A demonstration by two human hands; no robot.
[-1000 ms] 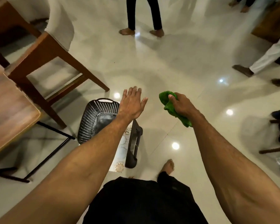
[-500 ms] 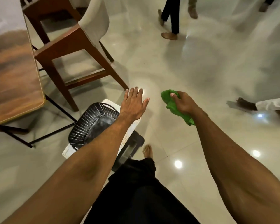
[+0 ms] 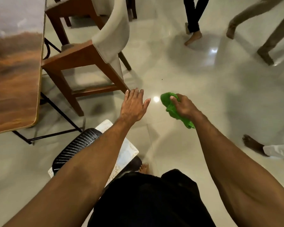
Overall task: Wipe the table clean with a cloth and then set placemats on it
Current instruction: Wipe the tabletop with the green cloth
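Table point(image 3: 15, 79) cropped, basket point(image 3: 74, 147) half-hidden by arm point(image 3: 92, 163)

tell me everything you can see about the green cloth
The cloth is bright green with a nubby, towel-like texture. It is bunched up rather than spread flat. The right hand grips it, fingers curled over its upper part. One end bulges out past the fingertips and a tail hangs out below the wrist. It is held in the air above the glossy floor, right of the open left hand, away from the table, touching only the right hand.
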